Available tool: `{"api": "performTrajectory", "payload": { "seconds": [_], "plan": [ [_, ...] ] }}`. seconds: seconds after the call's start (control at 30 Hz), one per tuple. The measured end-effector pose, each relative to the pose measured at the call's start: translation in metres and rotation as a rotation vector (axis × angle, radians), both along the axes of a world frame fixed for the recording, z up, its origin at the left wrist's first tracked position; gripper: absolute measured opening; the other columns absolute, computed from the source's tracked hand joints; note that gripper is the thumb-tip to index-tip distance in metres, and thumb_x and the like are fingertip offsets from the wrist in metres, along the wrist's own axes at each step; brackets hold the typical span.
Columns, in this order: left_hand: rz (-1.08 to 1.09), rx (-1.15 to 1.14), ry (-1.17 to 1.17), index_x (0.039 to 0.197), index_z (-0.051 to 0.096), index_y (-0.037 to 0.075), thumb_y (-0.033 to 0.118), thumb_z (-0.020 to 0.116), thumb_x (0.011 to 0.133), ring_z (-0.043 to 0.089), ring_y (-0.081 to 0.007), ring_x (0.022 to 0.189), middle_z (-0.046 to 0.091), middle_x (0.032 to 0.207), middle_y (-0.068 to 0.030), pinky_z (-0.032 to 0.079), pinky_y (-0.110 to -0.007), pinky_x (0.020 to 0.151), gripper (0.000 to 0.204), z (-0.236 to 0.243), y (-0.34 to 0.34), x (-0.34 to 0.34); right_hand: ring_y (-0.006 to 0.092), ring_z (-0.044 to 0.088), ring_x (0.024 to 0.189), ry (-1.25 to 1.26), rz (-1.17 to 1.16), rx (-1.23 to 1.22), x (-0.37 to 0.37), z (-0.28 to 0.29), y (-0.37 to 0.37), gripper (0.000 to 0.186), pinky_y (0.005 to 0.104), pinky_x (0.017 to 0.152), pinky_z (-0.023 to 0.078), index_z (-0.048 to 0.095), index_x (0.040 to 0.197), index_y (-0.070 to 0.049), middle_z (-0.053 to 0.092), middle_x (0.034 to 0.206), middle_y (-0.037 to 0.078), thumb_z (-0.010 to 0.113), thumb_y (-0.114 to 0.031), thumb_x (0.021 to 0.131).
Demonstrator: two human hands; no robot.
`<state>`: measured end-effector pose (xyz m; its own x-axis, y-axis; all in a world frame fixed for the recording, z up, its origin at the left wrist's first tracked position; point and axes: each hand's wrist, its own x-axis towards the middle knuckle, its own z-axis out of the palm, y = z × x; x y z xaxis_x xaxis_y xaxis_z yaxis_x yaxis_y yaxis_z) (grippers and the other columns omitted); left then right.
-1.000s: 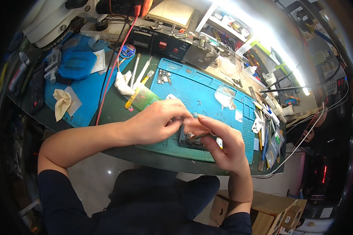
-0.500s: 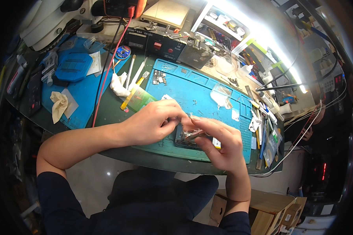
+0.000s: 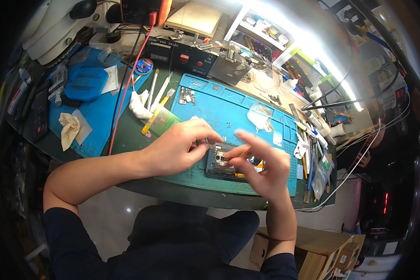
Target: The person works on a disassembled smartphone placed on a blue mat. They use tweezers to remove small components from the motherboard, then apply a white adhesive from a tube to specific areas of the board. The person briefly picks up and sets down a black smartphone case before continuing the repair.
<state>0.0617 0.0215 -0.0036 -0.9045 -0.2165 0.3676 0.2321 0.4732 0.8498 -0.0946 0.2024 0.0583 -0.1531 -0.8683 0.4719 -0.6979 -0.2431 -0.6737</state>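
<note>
**Q:** Hands first, where are they?

**Me:** Both over the opened phone [image 3: 226, 163], which lies flat on the blue work mat [image 3: 228, 109] near the front edge of the bench [image 3: 130, 135]. My left hand [image 3: 179, 147] comes in from the left, fingers curled, thumb and forefinger pinched together at the phone's upper left corner. I think there is a fine tool in that pinch, but it is too small to tell for sure.

**Q:** And the right?

**Me:** My right hand [image 3: 261, 168] sits over the phone's right half. Its grip is loose: forefinger stretched out and blurred above the phone, the other fingers spread, thumb tip resting on the exposed innards. It holds nothing that I can make out.

**Q:** What lies around them?

**Me:** Just left of the mat, a yellow-handled tool [image 3: 155, 115] lies slanted beside a wad of white tissue [image 3: 139, 105]. Further left a crumpled cloth [image 3: 70, 128] rests on a second blue pad. A clear plastic bag [image 3: 261, 114] sits on the mat beyond my right hand, and small metal parts [image 3: 187, 94] are gathered near the mat's far left corner
</note>
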Motion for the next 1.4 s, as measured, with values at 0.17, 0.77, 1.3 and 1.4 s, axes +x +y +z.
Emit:
{"api": "performTrajectory", "payload": {
  "seconds": [0.17,0.77,1.3,1.4],
  "plan": [
    [0.055,0.067,-0.051,0.118,0.071,0.003,-0.004,0.059,0.095,0.065,-0.0134,0.095,0.067,0.106,-0.0066,0.052,-0.027,0.075,0.026,0.004,-0.001,-0.002,0.0170,0.075,0.087,-0.226,-0.412,-0.285,-0.027,-0.009,-0.004,0.043,0.0268,0.074,0.057,0.054,0.139,0.002,0.078,0.098,0.014,0.070,-0.006,0.099],
    [0.184,-0.008,-0.027,0.116,0.072,0.004,0.005,0.073,0.093,0.069,-0.0142,0.088,0.068,0.104,-0.0067,0.055,-0.027,0.071,0.023,0.003,-0.004,-0.005,0.0152,0.076,0.085,-0.158,-0.321,-0.195,-0.031,-0.033,-0.020,0.040,0.0258,0.077,0.059,0.057,0.134,0.001,0.079,0.098,0.014,0.072,-0.003,0.097],
    [0.166,-0.207,0.046,0.095,0.069,0.001,0.007,0.077,0.088,0.066,-0.0265,0.086,0.067,0.094,-0.0100,0.055,-0.036,0.075,0.012,-0.007,-0.003,-0.005,0.0223,0.077,0.089,0.039,-0.056,-0.282,-0.016,-0.036,-0.016,0.041,0.0303,0.077,0.061,0.055,0.135,0.006,0.076,0.104,0.020,0.067,0.007,0.096],
    [0.117,-0.256,0.067,0.094,0.070,0.002,0.006,0.077,0.088,0.067,-0.0262,0.086,0.067,0.094,-0.0100,0.055,-0.036,0.075,0.010,-0.005,-0.007,-0.004,0.0250,0.077,0.086,0.042,-0.008,-0.270,-0.015,-0.034,-0.018,0.042,0.0318,0.077,0.060,0.054,0.136,0.006,0.074,0.107,0.022,0.062,0.011,0.095]
  ]
}}
